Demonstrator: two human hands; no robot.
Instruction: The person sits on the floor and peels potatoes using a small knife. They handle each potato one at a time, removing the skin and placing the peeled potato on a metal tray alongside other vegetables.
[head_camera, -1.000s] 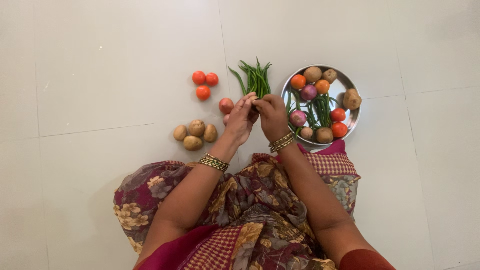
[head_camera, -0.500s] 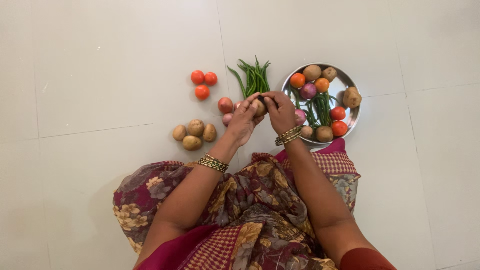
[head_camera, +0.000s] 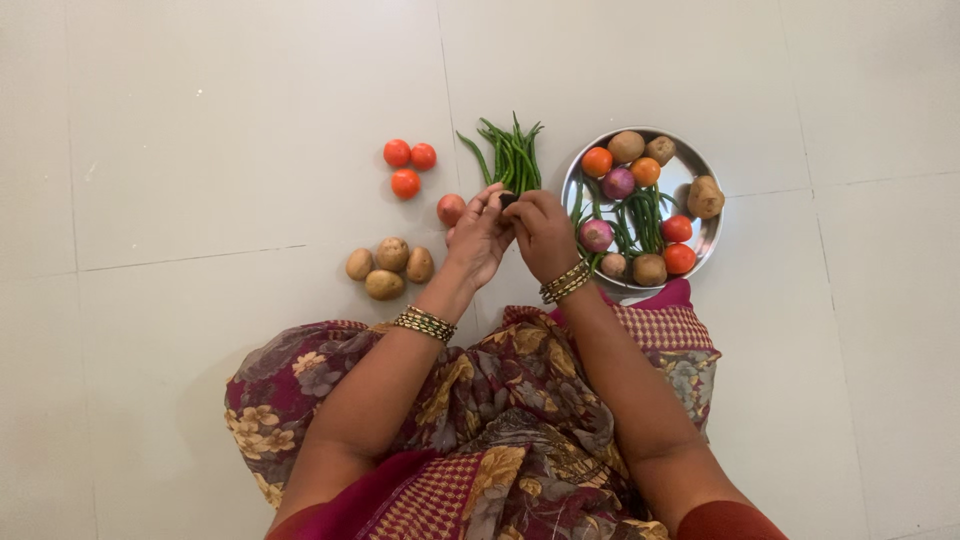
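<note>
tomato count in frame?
7: three tomatoes grouped on the floor, four in the steel plate — two at its top left, two at its right. Hands may hide others.

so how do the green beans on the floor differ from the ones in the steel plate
The beans on the floor lie alone in a bundle on bare tile, fanning away from the person. The beans in the plate lie among tomatoes, onions and potatoes, partly covered by them. The floor bundle is beside the left hand and right hand; the plate beans lie right of both. Both are long, thin and dark green.
</note>
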